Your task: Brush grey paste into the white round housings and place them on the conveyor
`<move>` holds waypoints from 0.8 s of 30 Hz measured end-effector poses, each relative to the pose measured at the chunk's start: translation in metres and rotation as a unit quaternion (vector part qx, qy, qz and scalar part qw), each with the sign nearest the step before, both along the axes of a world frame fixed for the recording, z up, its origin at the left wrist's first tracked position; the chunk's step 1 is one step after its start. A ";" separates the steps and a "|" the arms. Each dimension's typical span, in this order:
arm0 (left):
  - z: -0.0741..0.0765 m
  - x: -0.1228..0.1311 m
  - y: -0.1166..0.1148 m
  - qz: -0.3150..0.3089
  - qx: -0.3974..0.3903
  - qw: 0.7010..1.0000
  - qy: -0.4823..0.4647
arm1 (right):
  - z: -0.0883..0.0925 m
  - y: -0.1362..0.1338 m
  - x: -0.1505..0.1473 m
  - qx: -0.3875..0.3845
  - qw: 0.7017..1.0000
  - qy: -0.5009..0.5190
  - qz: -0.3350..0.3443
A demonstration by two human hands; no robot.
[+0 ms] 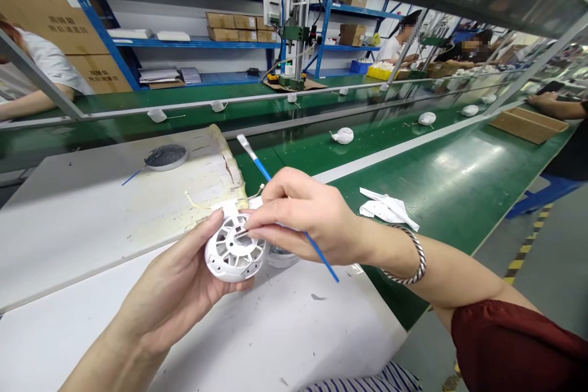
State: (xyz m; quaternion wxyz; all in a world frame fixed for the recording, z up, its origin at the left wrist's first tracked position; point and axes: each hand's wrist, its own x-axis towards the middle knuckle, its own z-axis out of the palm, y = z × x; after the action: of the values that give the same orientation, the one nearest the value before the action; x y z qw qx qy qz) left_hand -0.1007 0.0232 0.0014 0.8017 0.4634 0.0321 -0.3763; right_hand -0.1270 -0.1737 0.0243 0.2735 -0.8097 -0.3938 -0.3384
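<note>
My left hand [184,282] is closed around the edge of a white round fan housing [235,263], its spoked face turned up toward me. Thin wires [197,203] stick out beyond it. In my right hand [307,214] lies a slim brush [323,257] with a blue handle, its pale bristle end pointing away at the upper left. The thumb and forefinger of that hand pinch at the housing's hub, on something small that I cannot make out. Partly hidden below my right hand is another white round part [282,259].
On the white board [92,214] sits a round dish of dark grey paste [166,156] with a blue stick beside it. A crumpled white cloth [388,207] lies at right. White round units [342,136] line the green belt. People work beyond, near a press machine [294,37].
</note>
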 end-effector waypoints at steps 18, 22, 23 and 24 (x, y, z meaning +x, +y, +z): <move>0.006 -0.022 -0.005 0.001 -0.030 0.994 -0.100 | -0.009 0.004 -0.027 -0.122 0.983 -0.129 -0.050; 0.001 -0.021 -0.006 0.008 -0.033 0.979 -0.203 | -0.005 0.005 -0.032 -0.134 0.980 -0.128 -0.070; -0.001 -0.020 -0.006 0.007 -0.038 0.974 -0.222 | -0.003 0.006 -0.032 -0.135 0.981 -0.126 -0.066; -0.002 -0.020 -0.006 0.008 -0.044 0.972 -0.231 | -0.002 0.006 -0.031 -0.137 0.981 -0.124 -0.061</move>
State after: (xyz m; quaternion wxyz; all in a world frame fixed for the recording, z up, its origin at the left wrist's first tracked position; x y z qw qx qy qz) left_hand -0.1206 0.0172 -0.0007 0.8098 0.5022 -0.1670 -0.2534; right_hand -0.1583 -0.1682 0.0223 0.0879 -0.8138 -0.4171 -0.3949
